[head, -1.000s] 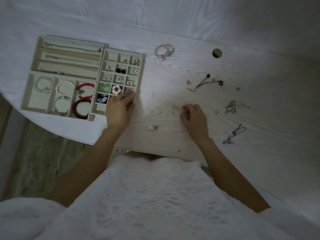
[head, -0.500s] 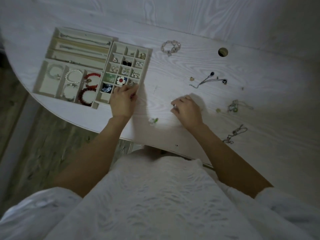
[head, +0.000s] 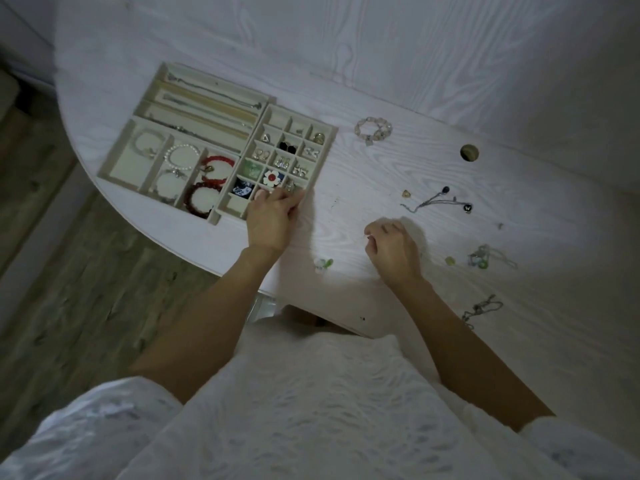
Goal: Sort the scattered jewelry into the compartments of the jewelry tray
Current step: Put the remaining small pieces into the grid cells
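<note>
The jewelry tray [head: 221,140] sits toward the left of the table [head: 381,81], a pale fabric-lined box with long channels for chains, wide bays for bracelets and a grid of small square cells on its right side. I have my left hand [head: 272,220] at the near right corner of that grid, fingers [head: 287,199] curled down over the last cells; I cannot tell whether they pinch a piece or only touch the divider. I judge this to be a placing step into a small cell. My right hand [head: 393,249] rests on the table well apart from the tray, fingers bunched loosely; something tiny may sit between the fingertips, but it is too small to be sure.

Next I would need a light, precise pinch: the remaining pieces are thin and tangly. A clear beaded bracelet [head: 373,130] lies just beyond the tray, a dark-ended chain [head: 436,201] and two knotted chains [head: 485,259] [head: 481,310] lie to my right, and a small green-white piece [head: 322,264] sits between my hands. The table is whitewashed wood grain with a round cable hole [head: 469,153].
</note>
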Tool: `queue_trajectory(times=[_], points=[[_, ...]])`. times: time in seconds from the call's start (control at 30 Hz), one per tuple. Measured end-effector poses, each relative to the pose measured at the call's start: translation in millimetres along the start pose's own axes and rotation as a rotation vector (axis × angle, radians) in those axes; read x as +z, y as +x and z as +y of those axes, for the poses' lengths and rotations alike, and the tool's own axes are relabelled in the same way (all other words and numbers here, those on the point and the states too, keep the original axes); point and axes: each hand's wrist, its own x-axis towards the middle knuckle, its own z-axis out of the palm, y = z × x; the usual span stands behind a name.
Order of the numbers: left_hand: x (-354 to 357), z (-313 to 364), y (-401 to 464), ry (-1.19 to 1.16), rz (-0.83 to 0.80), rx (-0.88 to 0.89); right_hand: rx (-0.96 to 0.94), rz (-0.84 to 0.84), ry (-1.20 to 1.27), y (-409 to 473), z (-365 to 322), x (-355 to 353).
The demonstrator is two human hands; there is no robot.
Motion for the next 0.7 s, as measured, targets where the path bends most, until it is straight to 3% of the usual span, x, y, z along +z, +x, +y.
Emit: queue_trajectory(times=[0.17, 0.43, 0.6, 0.7], points=[[-3.1, -0.5, -0.6, -0.009, -0.037, 0.013, -0.009, 0.025, 0.085, -6.2, 11.6, 1.0], [0.1, -6.0, -1.6, -0.055, 0.024, 0.038, 0.045, 0.026, 0.022, -15.7, 1.9, -7.0], [-1.9, -8.0, 2.7, -0.113, 0.008, 0.079, 0.218, -0.018, 0.242, 0.0, -2.4, -35.2], [-6.7, -14.1, 5.8, -0.182, 0.033, 0.098, 0.411, -0.052, 0.610, 16.5, -13.2, -55.1]])
